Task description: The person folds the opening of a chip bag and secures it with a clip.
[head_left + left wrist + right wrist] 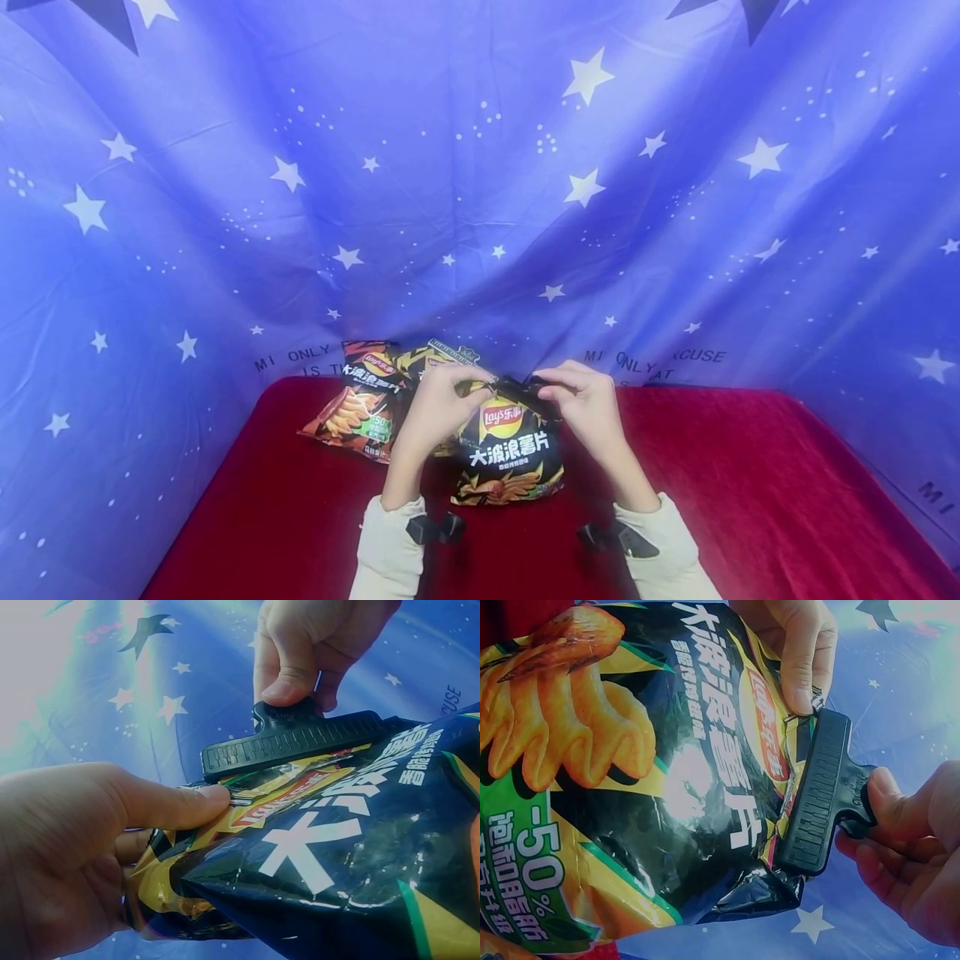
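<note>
A black and yellow Lay's chip bag (510, 454) stands near the middle of the red table, its printed front facing me. My left hand (437, 408) pinches the bag's top left corner between thumb and fingers, as the left wrist view shows. A black bag clip (821, 795) with a ruler-like ridged bar lies across the bag's folded top edge. With thumb and fingers my right hand (919, 840) pinches the clip's handle tabs. The clip's bar reaches close to the left thumb.
Left of the bag lies a red and black Lay's bag (363, 408). Behind my left hand is another yellow chip bag (416, 362) with a clip (453, 350) at its top. The red velvet table (750, 483) meets a blue star-printed curtain (465, 192) at the back.
</note>
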`<state>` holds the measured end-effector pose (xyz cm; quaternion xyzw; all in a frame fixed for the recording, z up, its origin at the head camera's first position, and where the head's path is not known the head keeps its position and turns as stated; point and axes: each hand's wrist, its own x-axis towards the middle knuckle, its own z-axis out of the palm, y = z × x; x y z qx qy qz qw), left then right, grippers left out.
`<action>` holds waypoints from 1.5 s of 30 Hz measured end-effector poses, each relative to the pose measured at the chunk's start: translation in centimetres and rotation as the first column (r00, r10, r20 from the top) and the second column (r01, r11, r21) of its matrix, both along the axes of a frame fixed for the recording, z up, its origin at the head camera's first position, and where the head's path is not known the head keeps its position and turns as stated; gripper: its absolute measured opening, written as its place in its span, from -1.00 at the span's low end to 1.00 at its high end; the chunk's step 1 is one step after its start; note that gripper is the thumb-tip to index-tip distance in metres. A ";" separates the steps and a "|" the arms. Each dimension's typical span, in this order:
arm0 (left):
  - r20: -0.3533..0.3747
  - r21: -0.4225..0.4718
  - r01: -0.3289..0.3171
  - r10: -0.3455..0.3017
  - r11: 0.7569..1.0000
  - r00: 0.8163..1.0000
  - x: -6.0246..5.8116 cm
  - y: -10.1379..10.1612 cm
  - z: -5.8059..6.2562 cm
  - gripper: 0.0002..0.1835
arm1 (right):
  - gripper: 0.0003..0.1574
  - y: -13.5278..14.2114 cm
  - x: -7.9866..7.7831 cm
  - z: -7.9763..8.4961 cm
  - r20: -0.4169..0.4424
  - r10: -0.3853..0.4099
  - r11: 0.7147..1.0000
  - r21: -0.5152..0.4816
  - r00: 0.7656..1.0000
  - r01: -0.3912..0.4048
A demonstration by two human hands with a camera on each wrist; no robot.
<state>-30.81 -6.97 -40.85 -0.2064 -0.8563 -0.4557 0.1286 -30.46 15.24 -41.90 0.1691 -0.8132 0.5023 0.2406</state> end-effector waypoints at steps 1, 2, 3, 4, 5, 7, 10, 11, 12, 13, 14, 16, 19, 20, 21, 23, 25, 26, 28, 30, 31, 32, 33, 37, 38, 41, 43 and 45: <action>-0.001 0.002 0.000 0.000 1.000 1.000 0.0 0.0 0.0 -0.82 | -0.68 0.0 0.0 0.0 0.003 0.001 1.000 -0.001 1.000 -0.001; -0.003 0.001 0.001 -0.001 1.000 1.000 0.0 0.0 0.0 -0.82 | -0.68 0.0 0.0 0.0 0.005 0.003 1.000 -0.002 1.000 -0.003; -0.005 0.003 0.001 -0.001 1.000 1.000 0.0 0.0 0.0 -0.82 | -0.68 0.0 0.0 0.0 0.009 0.004 1.000 -0.003 1.000 -0.004; -0.003 0.006 0.001 -0.001 1.000 1.000 0.0 0.0 0.0 -0.81 | -0.68 0.0 0.0 0.0 0.011 0.006 1.000 -0.003 1.000 -0.006; -0.009 0.005 0.002 -0.002 1.000 1.000 0.0 0.0 0.0 -0.81 | -0.68 0.1 -0.1 -0.1 0.014 0.008 1.000 -0.002 1.000 -0.008; -0.013 0.005 0.002 -0.002 1.000 1.000 0.0 0.1 0.0 -0.81 | -0.69 0.1 -0.1 -0.1 0.022 0.013 1.000 -0.003 1.000 -0.013; -0.027 0.005 0.008 -0.008 1.000 1.000 0.0 0.1 0.0 -0.81 | -0.69 0.1 -0.2 -0.2 0.033 0.019 1.000 -0.004 0.999 -0.019; -0.032 0.004 0.009 -0.009 1.000 0.999 0.0 0.1 0.0 -0.81 | -0.69 0.1 -0.2 -0.2 0.037 0.020 1.000 -0.004 0.999 -0.020; -0.032 0.006 0.009 -0.009 1.000 0.999 -0.1 0.1 0.0 -0.81 | -0.70 0.1 -0.2 -0.2 0.040 0.022 1.000 -0.005 0.999 -0.021; -0.036 0.005 0.011 -0.011 1.000 0.999 -0.1 0.1 0.0 -0.81 | -0.69 0.1 -0.2 -0.2 0.045 0.023 1.000 -0.007 0.999 -0.023; -0.040 0.004 0.011 -0.011 1.000 0.999 -0.1 0.1 0.0 -0.81 | -0.69 0.2 -0.2 -0.2 0.048 0.022 1.000 -0.008 0.999 -0.022; -0.043 0.006 0.011 -0.010 1.000 0.999 -0.1 0.2 0.0 -0.81 | -0.69 0.2 -0.2 -0.3 0.055 0.021 1.000 -0.008 0.998 -0.021; -0.049 0.003 0.011 -0.011 1.000 0.999 -0.1 0.2 0.0 -0.81 | -0.69 0.2 -0.3 -0.2 0.068 0.022 1.000 -0.012 0.997 -0.021; -0.047 0.002 0.011 -0.011 1.000 0.999 -0.1 0.2 0.0 -0.81 | -0.69 0.2 -0.3 -0.2 0.070 0.021 1.000 -0.011 0.997 -0.020; -0.043 0.002 0.012 -0.012 1.000 0.999 -0.1 0.2 0.0 -0.81 | -0.69 0.3 -0.3 -0.2 0.073 0.021 1.000 -0.010 0.997 -0.021; -0.036 0.000 0.013 -0.013 1.000 0.999 -0.1 0.2 0.0 -0.81 | -0.69 0.3 -0.2 -0.2 0.078 0.022 1.000 -0.008 0.997 -0.021; -0.030 -0.002 0.010 -0.010 1.000 1.000 0.0 0.2 0.0 -0.82 | -0.69 0.3 -0.2 -0.2 0.080 0.021 1.000 -0.002 0.997 -0.021; -0.026 -0.003 0.007 -0.007 1.000 1.000 0.0 0.2 0.0 -0.82 | -0.69 0.3 -0.2 -0.2 0.083 0.022 1.000 0.000 0.996 -0.022; -0.027 -0.005 0.002 -0.003 1.000 1.000 0.0 0.2 0.0 -0.82 | -0.70 0.3 -0.2 -0.1 0.090 0.026 1.000 0.000 0.996 -0.026; -0.027 -0.007 -0.005 0.005 1.000 1.000 0.0 0.2 0.0 -0.82 | -0.70 0.3 -0.2 -0.1 0.098 0.030 1.000 0.000 0.995 -0.030; -0.025 -0.007 -0.009 0.008 1.000 1.000 0.0 0.2 0.0 -0.82 | -0.70 0.3 -0.2 -0.1 0.102 0.034 0.999 0.000 0.994 -0.034; -0.020 -0.007 -0.011 0.011 1.000 1.000 0.0 0.2 0.0 -0.81 | -0.70 0.4 -0.2 -0.1 0.104 0.036 0.999 0.002 0.994 -0.036; -0.019 -0.008 -0.013 0.013 1.000 1.000 0.0 0.2 0.0 -0.81 | -0.70 0.4 -0.2 -0.1 0.106 0.038 0.999 0.003 0.994 -0.038; -0.017 -0.013 -0.017 0.017 1.000 1.000 0.0 0.2 -0.1 -0.81 | -0.70 0.4 -0.3 -0.2 0.104 0.043 0.999 0.008 0.994 -0.044; -0.017 -0.015 -0.018 0.018 1.000 1.000 0.0 0.2 -0.1 -0.81 | -0.70 0.4 -0.3 -0.2 0.102 0.044 0.999 0.008 0.994 -0.045; -0.019 -0.017 -0.021 0.020 1.000 1.000 -0.1 0.2 -0.1 -0.82 | -0.70 0.5 -0.3 -0.3 0.097 0.047 0.999 0.013 0.994 -0.049; -0.018 -0.016 -0.021 0.021 1.000 1.000 0.0 0.2 -0.1 -0.82 | -0.70 0.5 -0.3 -0.3 0.096 0.050 0.999 0.015 0.994 -0.052; -0.019 -0.015 -0.020 0.020 1.000 1.000 0.0 0.2 -0.2 -0.82 | -0.69 0.6 -0.3 -0.3 0.101 0.055 0.998 0.013 0.993 -0.057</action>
